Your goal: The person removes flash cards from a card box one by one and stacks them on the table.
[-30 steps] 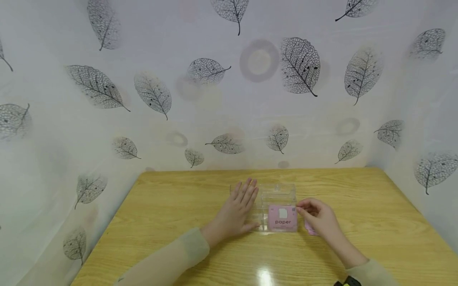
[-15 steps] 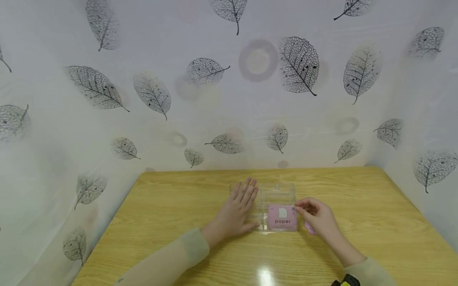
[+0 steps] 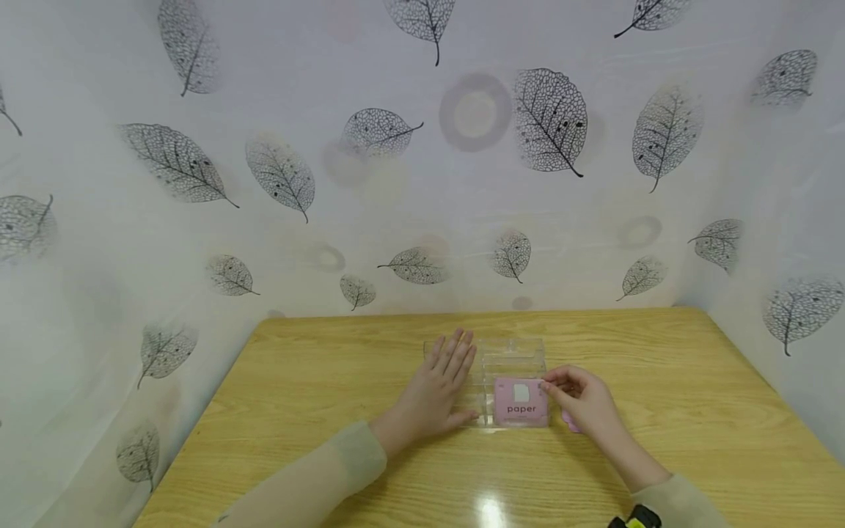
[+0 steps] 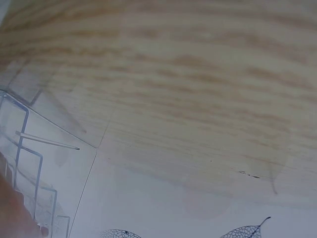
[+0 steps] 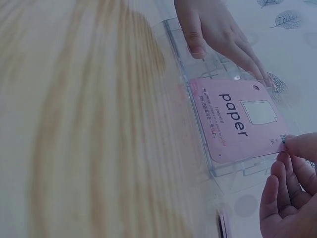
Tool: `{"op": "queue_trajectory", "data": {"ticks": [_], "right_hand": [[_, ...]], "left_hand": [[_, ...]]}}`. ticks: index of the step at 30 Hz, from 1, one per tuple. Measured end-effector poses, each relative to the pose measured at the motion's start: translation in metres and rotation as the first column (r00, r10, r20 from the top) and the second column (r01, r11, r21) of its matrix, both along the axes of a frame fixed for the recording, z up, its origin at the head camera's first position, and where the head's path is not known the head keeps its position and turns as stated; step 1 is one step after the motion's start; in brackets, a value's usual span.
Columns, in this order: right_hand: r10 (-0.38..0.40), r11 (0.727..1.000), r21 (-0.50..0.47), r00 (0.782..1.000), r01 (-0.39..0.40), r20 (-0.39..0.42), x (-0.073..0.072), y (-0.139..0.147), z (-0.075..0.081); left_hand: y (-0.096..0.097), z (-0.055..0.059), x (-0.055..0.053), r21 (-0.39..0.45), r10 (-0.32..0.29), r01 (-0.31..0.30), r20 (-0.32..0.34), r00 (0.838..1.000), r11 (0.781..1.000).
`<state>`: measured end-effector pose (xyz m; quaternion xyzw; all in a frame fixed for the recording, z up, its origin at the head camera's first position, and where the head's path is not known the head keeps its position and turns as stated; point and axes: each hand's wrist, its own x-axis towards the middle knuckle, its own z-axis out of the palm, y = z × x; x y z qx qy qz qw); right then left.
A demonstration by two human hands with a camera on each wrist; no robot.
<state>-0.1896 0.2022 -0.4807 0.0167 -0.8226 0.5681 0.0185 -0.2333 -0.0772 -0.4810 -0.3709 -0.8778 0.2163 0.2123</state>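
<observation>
A pink flash card (image 3: 521,402) printed "paper" with a white sheet picture stands in the front right compartment of a clear plastic organizer (image 3: 511,348). My right hand (image 3: 586,400) pinches the card's upper right corner between thumb and fingers, as the right wrist view shows up close on the card (image 5: 235,119). Flat across the organizer's left part rests my left hand (image 3: 432,392), its fingers straight and pointing away. Below the right palm, more pink cards (image 3: 571,422) lie on the table, mostly hidden by the hand. In the left wrist view only the organizer's clear tiers (image 4: 42,163) and a blurred fingertip show.
The wood-grain table (image 3: 317,381) ends at a pale curtain (image 3: 422,183) with leaf prints, which also hangs at both sides. A dark and yellow wristband (image 3: 637,517) sits at my right wrist.
My right fingers have shifted very slightly left at the card's corner, and a little more of the thumb overlaps it. The left hand and the organizer have stayed put.
</observation>
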Motion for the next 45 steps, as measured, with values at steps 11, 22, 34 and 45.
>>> {"op": "queue_trajectory", "data": {"ticks": [11, 22, 34, 45], "right_hand": [[-0.018, 1.000, -0.025, 0.999, 0.018, 0.027, -0.0001, -0.0016, 0.0002], [-0.001, 0.999, -0.052, 1.000, 0.002, 0.028, 0.0004, -0.0009, 0.0012], [-0.016, 0.999, -0.033, 0.999, 0.017, 0.035, 0.0014, -0.0012, 0.0016], [-0.007, 0.999, -0.042, 1.000, 0.008, 0.024, -0.0013, 0.0008, -0.0029]], "left_hand": [[-0.0002, 0.0000, 0.0004, 0.002, 0.002, -0.002, 0.007, 1.000, 1.000], [0.0000, -0.0041, -0.0024, 0.007, -0.004, 0.004, -0.016, 1.000, 1.000], [-0.0001, -0.0039, -0.0019, 0.019, -0.014, 0.014, -0.004, 1.000, 1.000], [-0.0001, -0.0029, -0.0014, 0.028, -0.013, 0.013, 0.011, 1.000, 1.000]]}}
